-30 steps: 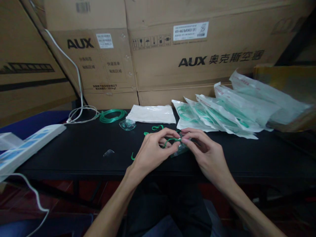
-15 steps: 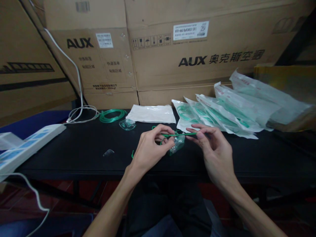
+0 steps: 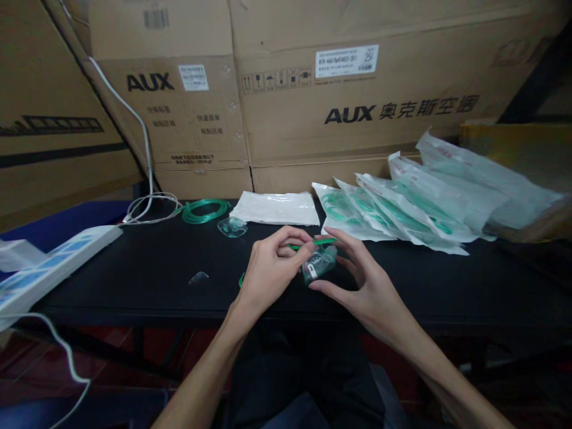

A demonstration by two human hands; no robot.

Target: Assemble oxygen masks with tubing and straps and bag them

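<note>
A small clear plastic mask (image 3: 318, 263) with a thin green elastic strap (image 3: 313, 242) is held just above the black table (image 3: 134, 268), near its front edge. My left hand (image 3: 272, 268) pinches the strap beside the mask. My right hand (image 3: 357, 280) cups the mask from the right, thumb under it and fingers over the strap. A loose end of the green strap (image 3: 241, 280) shows left of my left hand.
Several sealed bags of green tubing (image 3: 402, 208) fan out at the back right. A white flat bag (image 3: 277, 207), a green tube coil (image 3: 203, 210), a second clear mask (image 3: 231, 226), a white cable (image 3: 147, 205) and a white box (image 3: 49, 262) lie to the left. Cardboard boxes (image 3: 357, 89) stand behind.
My hands pulled the green strap apart to the right, then came back together. My right hand has dropped from the strap and now cups the mask.
</note>
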